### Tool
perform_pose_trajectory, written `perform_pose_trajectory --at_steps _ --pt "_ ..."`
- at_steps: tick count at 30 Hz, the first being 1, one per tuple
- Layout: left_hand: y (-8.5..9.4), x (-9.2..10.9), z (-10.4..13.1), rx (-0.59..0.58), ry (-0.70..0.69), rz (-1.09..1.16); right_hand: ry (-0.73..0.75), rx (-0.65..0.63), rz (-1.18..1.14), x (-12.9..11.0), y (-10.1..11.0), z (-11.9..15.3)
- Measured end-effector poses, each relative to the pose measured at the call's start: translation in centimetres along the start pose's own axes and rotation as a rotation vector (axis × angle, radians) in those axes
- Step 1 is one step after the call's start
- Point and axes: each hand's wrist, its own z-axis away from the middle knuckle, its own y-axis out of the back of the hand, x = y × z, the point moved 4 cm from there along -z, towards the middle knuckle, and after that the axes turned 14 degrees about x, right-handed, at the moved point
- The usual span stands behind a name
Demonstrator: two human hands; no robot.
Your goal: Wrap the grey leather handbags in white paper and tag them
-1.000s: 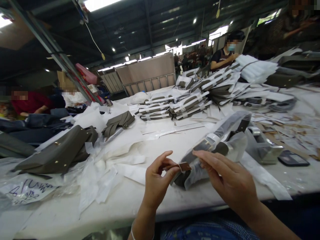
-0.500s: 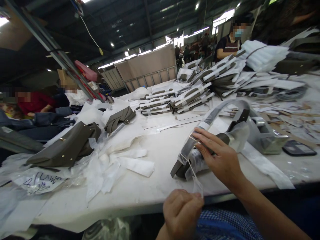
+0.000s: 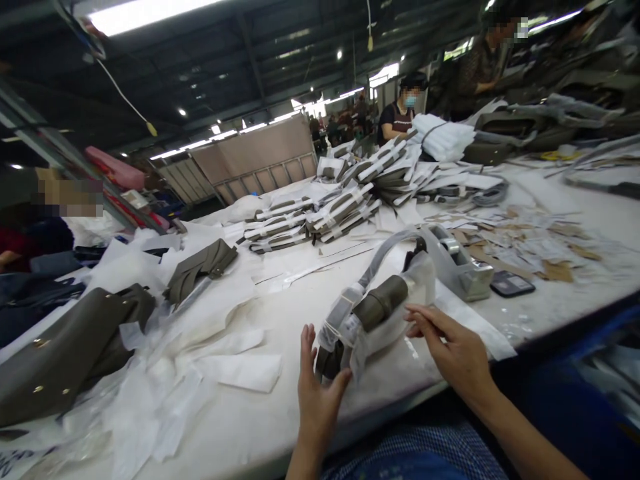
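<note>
In front of me lies an olive-grey strap (image 3: 381,303), coiled and partly wrapped in clear plastic and white sheeting. My left hand (image 3: 320,393) is at its near end, fingers up and thumb spread wide around that end, without a firm grip. On the other side my right hand (image 3: 457,350) is raised over the table edge, its fingers loosely stretched out beside the plastic wrap. Whether those fingertips touch the wrap I cannot tell. A loop of wrapped strap (image 3: 377,257) arches behind the coil, towards a tape dispenser (image 3: 475,277).
A black phone (image 3: 513,283) lies right of the dispenser, near paper scraps (image 3: 560,257). Wrapped straps (image 3: 345,210) are stacked at the back. Left are olive-grey bag pieces (image 3: 65,353) and crumpled white sheets (image 3: 240,373). A masked person (image 3: 397,120) is across the table.
My left hand has gone from a fist pulling a thin strip to spread fingers at the strap's near end. My right hand has come off the wrapped strap. The view has turned right.
</note>
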Motion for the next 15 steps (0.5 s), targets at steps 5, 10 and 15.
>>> perform_pose_trajectory --at_steps 5,10,15 --pt "-2.1 -1.3 -0.9 -0.118 0.186 -0.148 -0.105 -0.07 0.003 2.9 1.0 1.3" --pt "-2.1 -4.0 -1.1 0.049 0.197 -0.231 -0.188 0.003 0.009 4.8 2.6 -1.0" --pt "-4.0 -3.6 -0.9 -0.017 0.213 -0.139 -0.176 0.119 0.07 5.2 4.4 -4.4"
